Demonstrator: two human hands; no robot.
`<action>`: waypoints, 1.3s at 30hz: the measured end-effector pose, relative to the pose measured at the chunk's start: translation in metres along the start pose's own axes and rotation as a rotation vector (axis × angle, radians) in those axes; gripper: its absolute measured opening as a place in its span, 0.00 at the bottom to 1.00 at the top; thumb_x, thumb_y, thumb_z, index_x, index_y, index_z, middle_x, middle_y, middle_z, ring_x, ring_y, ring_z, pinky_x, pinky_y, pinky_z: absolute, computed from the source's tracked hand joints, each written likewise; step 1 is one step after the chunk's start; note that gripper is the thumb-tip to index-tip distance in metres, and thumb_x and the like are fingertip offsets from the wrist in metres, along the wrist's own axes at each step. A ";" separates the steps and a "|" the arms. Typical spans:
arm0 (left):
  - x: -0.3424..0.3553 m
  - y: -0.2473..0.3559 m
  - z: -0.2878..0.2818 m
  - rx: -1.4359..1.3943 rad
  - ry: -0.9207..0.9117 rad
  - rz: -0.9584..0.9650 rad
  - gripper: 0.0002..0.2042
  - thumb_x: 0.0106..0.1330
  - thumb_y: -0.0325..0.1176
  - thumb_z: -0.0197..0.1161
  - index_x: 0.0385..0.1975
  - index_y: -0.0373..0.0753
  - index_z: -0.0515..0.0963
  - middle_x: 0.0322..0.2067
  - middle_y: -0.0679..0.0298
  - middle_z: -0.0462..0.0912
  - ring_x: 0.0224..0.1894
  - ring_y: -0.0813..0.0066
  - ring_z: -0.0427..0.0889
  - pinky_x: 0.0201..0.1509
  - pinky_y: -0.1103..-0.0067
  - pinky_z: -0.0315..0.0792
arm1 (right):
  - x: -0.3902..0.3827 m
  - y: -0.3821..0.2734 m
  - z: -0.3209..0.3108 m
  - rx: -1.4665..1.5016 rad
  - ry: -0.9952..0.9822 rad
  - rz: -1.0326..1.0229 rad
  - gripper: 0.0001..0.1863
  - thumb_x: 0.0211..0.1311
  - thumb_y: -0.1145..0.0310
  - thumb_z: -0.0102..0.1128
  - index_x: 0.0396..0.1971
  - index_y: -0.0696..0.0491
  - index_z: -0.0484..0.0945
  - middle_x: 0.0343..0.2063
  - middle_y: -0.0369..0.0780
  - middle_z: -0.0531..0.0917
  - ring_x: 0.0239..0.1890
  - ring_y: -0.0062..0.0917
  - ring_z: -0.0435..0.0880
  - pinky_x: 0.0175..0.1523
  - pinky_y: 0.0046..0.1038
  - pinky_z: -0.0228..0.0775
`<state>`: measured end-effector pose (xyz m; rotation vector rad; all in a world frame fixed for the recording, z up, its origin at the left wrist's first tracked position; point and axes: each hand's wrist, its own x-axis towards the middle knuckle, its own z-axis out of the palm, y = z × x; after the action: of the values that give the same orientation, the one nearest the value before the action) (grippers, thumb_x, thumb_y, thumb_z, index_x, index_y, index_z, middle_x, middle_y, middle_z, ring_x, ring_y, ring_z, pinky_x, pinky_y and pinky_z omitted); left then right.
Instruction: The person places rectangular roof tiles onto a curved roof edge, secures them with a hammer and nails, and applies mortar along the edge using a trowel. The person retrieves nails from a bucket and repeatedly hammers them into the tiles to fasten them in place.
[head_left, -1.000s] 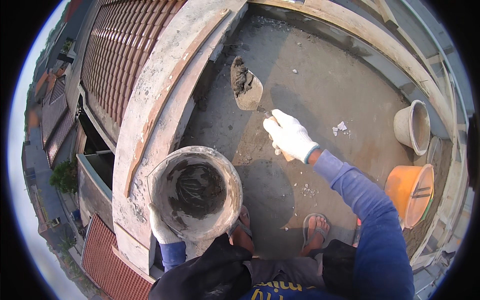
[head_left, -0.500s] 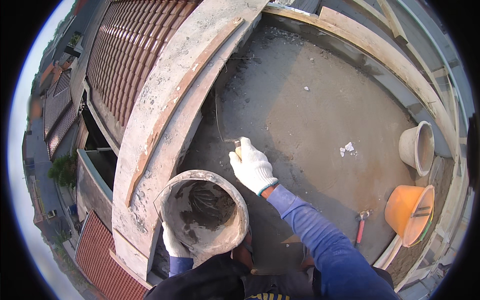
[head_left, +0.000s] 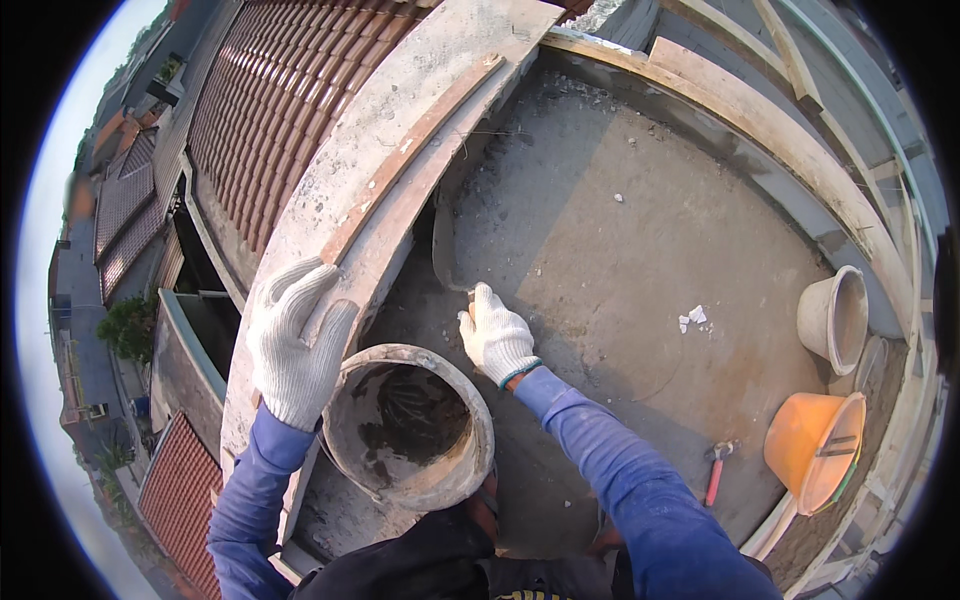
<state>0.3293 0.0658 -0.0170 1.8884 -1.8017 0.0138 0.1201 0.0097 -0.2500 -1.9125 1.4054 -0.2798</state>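
My right hand [head_left: 497, 335], in a white knit glove, is closed around the handle of a trowel [head_left: 473, 298]. Its thin blade reaches away toward the dark foot of the parapet and is hard to make out. My left hand [head_left: 298, 335], gloved too, is raised over the concrete parapet [head_left: 385, 75] with its fingers stretched and the thumb apart. Its fingertips are by the near end of a wooden strip [head_left: 410, 150]; whether they touch cannot be made out. Between my forearms stands a mortar-crusted grey bucket [head_left: 440, 492], with dark wet residue inside.
At the right stand an orange bucket [head_left: 795, 445] and a pale bucket [head_left: 820, 315]. A red-handled hammer [head_left: 714, 478] and white fragments [head_left: 692, 318] lie on the concrete floor [head_left: 640, 250]. Timber boards [head_left: 760, 100] edge the far side. Beyond the parapet are tiled roofs [head_left: 300, 90], lower down.
My left hand has left the grey bucket's side and risen onto the parapet, opening. My right hand, still on the trowel, has shifted slightly nearer. The view has tilted a little.
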 end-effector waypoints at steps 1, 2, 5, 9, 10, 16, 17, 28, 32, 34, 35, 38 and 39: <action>0.036 0.011 0.024 0.009 -0.025 0.140 0.20 0.62 0.27 0.79 0.55 0.37 0.88 0.60 0.50 0.88 0.64 0.50 0.86 0.71 0.62 0.77 | -0.013 0.009 0.001 0.033 0.048 -0.039 0.26 0.77 0.55 0.63 0.66 0.53 0.69 0.50 0.50 0.87 0.46 0.54 0.91 0.49 0.53 0.85; 0.068 0.021 0.048 0.044 -0.064 0.210 0.21 0.63 0.32 0.80 0.57 0.40 0.88 0.59 0.51 0.88 0.66 0.46 0.84 0.72 0.59 0.76 | -0.023 0.008 0.000 0.113 0.036 -0.068 0.26 0.77 0.55 0.63 0.66 0.53 0.70 0.50 0.50 0.89 0.46 0.54 0.91 0.50 0.53 0.85; 0.143 0.055 0.145 0.226 -0.242 0.443 0.35 0.70 0.43 0.73 0.77 0.44 0.73 0.78 0.48 0.70 0.82 0.42 0.64 0.87 0.48 0.55 | -0.028 0.007 -0.005 0.105 0.006 0.012 0.26 0.78 0.53 0.62 0.65 0.52 0.71 0.48 0.52 0.90 0.46 0.55 0.91 0.50 0.54 0.84; 0.184 0.086 0.244 0.484 -0.301 0.436 0.35 0.76 0.32 0.64 0.84 0.50 0.64 0.69 0.48 0.80 0.80 0.48 0.70 0.88 0.35 0.34 | -0.022 0.012 -0.009 0.100 -0.004 0.081 0.26 0.79 0.50 0.60 0.65 0.51 0.71 0.46 0.54 0.91 0.45 0.57 0.91 0.50 0.55 0.83; 0.192 0.088 0.238 0.511 -0.420 0.465 0.34 0.77 0.27 0.61 0.83 0.51 0.65 0.62 0.50 0.87 0.75 0.50 0.78 0.89 0.37 0.34 | -0.022 0.011 -0.011 0.104 -0.012 0.078 0.26 0.79 0.50 0.60 0.65 0.51 0.71 0.46 0.55 0.91 0.45 0.57 0.92 0.50 0.55 0.83; 0.220 0.059 0.168 -0.120 -0.001 0.046 0.17 0.80 0.47 0.63 0.58 0.46 0.90 0.44 0.51 0.93 0.53 0.51 0.92 0.66 0.59 0.78 | -0.027 0.019 -0.011 0.142 0.025 0.120 0.28 0.79 0.49 0.60 0.65 0.54 0.71 0.45 0.55 0.91 0.46 0.58 0.91 0.50 0.56 0.83; 0.227 0.027 0.159 -0.085 0.134 -0.065 0.20 0.82 0.49 0.60 0.58 0.42 0.89 0.48 0.51 0.93 0.54 0.48 0.91 0.58 0.63 0.82 | -0.026 0.016 -0.008 0.160 0.035 0.089 0.28 0.79 0.49 0.60 0.65 0.54 0.72 0.45 0.55 0.91 0.46 0.58 0.91 0.51 0.56 0.83; 0.150 -0.145 0.160 0.548 -0.233 -0.764 0.49 0.75 0.77 0.50 0.78 0.37 0.70 0.78 0.46 0.70 0.80 0.47 0.70 0.79 0.49 0.67 | -0.011 0.027 -0.021 0.411 0.097 0.199 0.30 0.79 0.47 0.62 0.69 0.52 0.74 0.48 0.54 0.90 0.45 0.53 0.93 0.53 0.50 0.85; 0.138 -0.233 0.128 0.518 -0.243 -0.739 0.52 0.74 0.80 0.45 0.75 0.32 0.75 0.67 0.39 0.83 0.72 0.43 0.80 0.78 0.56 0.69 | 0.023 0.005 -0.040 0.992 -0.038 0.343 0.29 0.82 0.52 0.64 0.72 0.51 0.69 0.35 0.40 0.83 0.25 0.23 0.85 0.28 0.31 0.84; 0.120 -0.204 0.127 0.421 -0.147 -0.614 0.50 0.76 0.78 0.46 0.75 0.33 0.75 0.65 0.39 0.85 0.70 0.43 0.83 0.77 0.57 0.70 | 0.046 0.012 -0.064 1.099 0.010 0.424 0.27 0.83 0.51 0.61 0.69 0.51 0.71 0.35 0.40 0.81 0.24 0.23 0.83 0.26 0.31 0.83; 0.112 -0.194 0.116 0.426 -0.105 -0.540 0.44 0.77 0.73 0.49 0.74 0.37 0.77 0.64 0.42 0.86 0.68 0.44 0.84 0.73 0.56 0.74 | 0.057 0.012 -0.069 1.117 0.019 0.359 0.24 0.85 0.49 0.59 0.64 0.52 0.72 0.35 0.40 0.81 0.23 0.22 0.82 0.26 0.31 0.83; 0.107 -0.149 0.090 0.427 -0.171 -0.541 0.38 0.77 0.69 0.55 0.71 0.43 0.82 0.63 0.45 0.87 0.66 0.45 0.86 0.71 0.56 0.77 | 0.087 0.008 -0.078 1.073 -0.113 0.306 0.23 0.85 0.49 0.58 0.59 0.54 0.72 0.36 0.42 0.81 0.24 0.23 0.83 0.26 0.32 0.84; 0.100 -0.137 0.082 0.464 -0.096 -0.459 0.28 0.76 0.60 0.64 0.59 0.42 0.89 0.53 0.45 0.92 0.56 0.49 0.92 0.62 0.59 0.82 | 0.084 -0.013 -0.073 0.854 -0.134 0.307 0.22 0.85 0.49 0.57 0.57 0.54 0.72 0.36 0.45 0.83 0.28 0.25 0.88 0.28 0.34 0.85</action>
<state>0.4404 -0.0604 -0.1011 2.6369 -1.4665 0.1954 0.1198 -0.0946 -0.2101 -0.9900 1.1910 -0.4939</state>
